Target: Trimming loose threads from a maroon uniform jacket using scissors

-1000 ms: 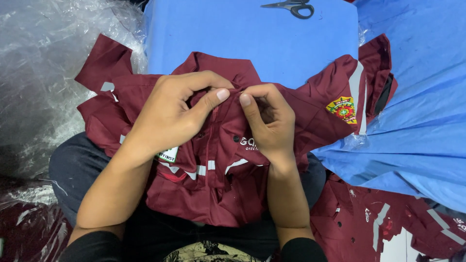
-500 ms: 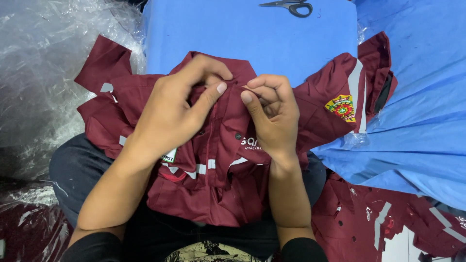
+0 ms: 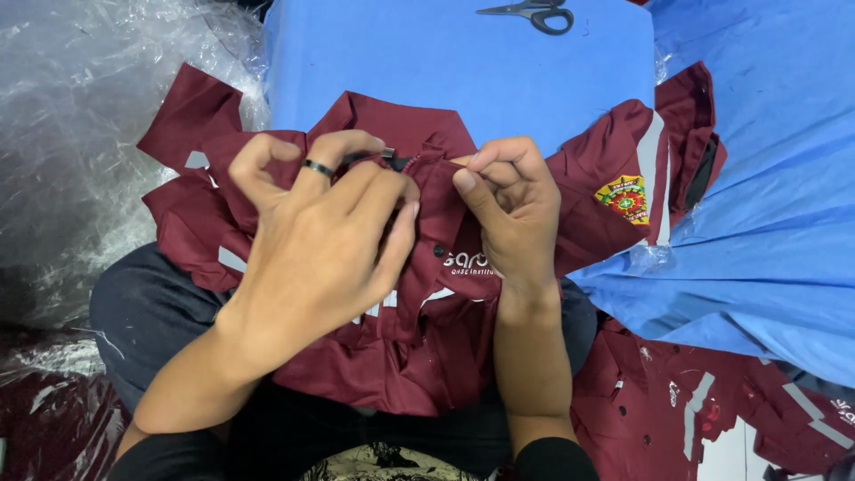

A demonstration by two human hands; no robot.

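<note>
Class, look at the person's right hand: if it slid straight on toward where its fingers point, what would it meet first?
Probably the left hand: the right hand points leftward across the maroon shirt, though depth is unclear.

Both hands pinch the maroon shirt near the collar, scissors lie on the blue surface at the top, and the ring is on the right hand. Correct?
Not quite: the head view shows the black ring on the left hand, not the right hand. The rest holds: both hands pinch the maroon shirt near the collar, and the scissors lie on the blue surface at the top.

Blue surface [image 3: 463, 80], perhaps cloth-covered: scissors [image 3: 534, 15]
</note>
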